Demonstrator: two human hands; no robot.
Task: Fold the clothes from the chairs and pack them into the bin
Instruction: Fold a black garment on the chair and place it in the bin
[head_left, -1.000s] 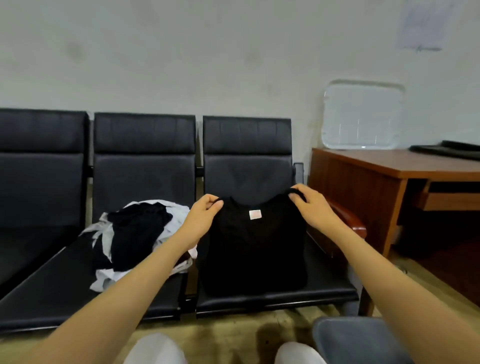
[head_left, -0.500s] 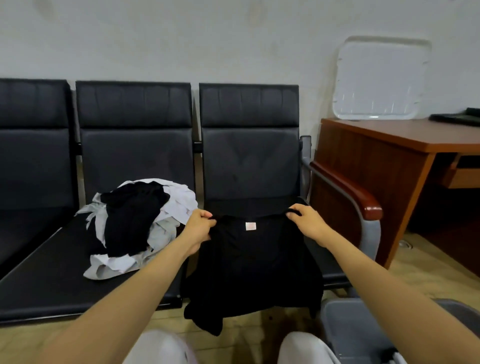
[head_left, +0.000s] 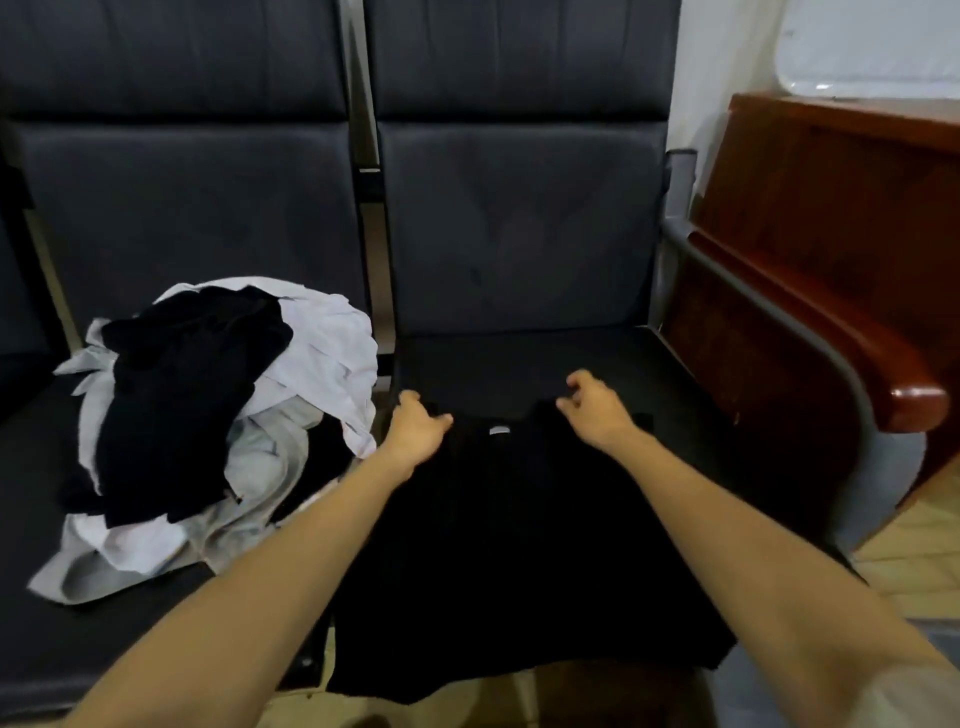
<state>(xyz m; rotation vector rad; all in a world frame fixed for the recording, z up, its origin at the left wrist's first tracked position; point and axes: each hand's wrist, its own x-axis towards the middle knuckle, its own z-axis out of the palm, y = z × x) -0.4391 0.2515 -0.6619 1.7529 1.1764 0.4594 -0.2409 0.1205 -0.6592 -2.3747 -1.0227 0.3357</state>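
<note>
Directly ahead, seen from the wearer's own head, a black T-shirt (head_left: 519, 545) lies spread flat on the seat of the right-hand chair (head_left: 519, 234). Its collar and small white label (head_left: 500, 429) point toward the backrest, and its hem hangs over the front edge of the seat.

Both bare arms reach forward to the shirt's shoulders. The left hand (head_left: 415, 431) rests on the left shoulder with the thumb spread. Blur makes it impossible to tell whether it pinches the cloth. The right hand (head_left: 592, 410) sits just above the right side of the collar, fingers loosely curled and holding nothing.

On the next chair to the left lies an unfolded pile of clothes (head_left: 208, 415), black and pale grey-white. A wooden desk (head_left: 831, 208) stands to the right, beyond the chair's armrest (head_left: 883, 374). The bin is not clearly in view.

The step in hand looks like laying the shirt out for folding. The next move probably calls for smoothing it, then folding each side inward. The overhanging hem could drag the shirt off the seat.
</note>
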